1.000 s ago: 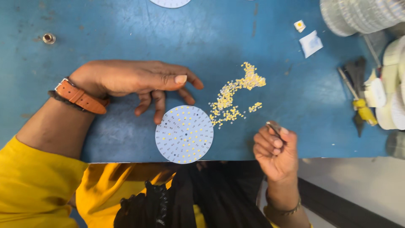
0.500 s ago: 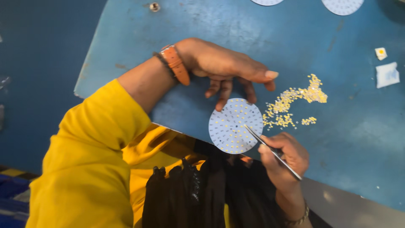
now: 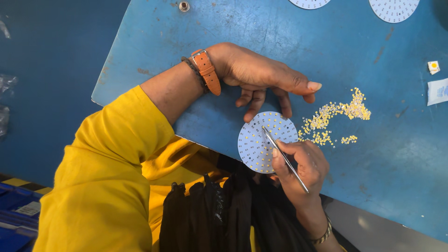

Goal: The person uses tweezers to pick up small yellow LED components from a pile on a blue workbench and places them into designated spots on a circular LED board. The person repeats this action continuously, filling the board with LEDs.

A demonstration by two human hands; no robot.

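Note:
A round white circuit board [image 3: 261, 144] dotted with small yellow chips lies at the near edge of the blue table [image 3: 326, 42]. My right hand [image 3: 301, 168] grips thin metal tweezers [image 3: 284, 158], whose tip rests on the board's upper middle. My left hand [image 3: 261, 77], with an orange strap at the wrist, lies flat on the table just behind the board, its fingertips touching the board's far rim. A loose pile of tiny yellow chips [image 3: 333, 119] is scattered to the right of the board.
Two more round white boards [image 3: 394, 9] [image 3: 309, 3] lie at the table's far edge. A small white packet [image 3: 437, 91] and a tiny square part [image 3: 433, 66] sit at the right. A bolt [image 3: 184, 6] is at the top left corner. Blue bins [image 3: 16, 210] stand lower left.
The view has swung left and turned. My right hand has moved from beside the chip pile onto the board, bringing the tweezer tip down onto it. My left hand stays at the board's rim.

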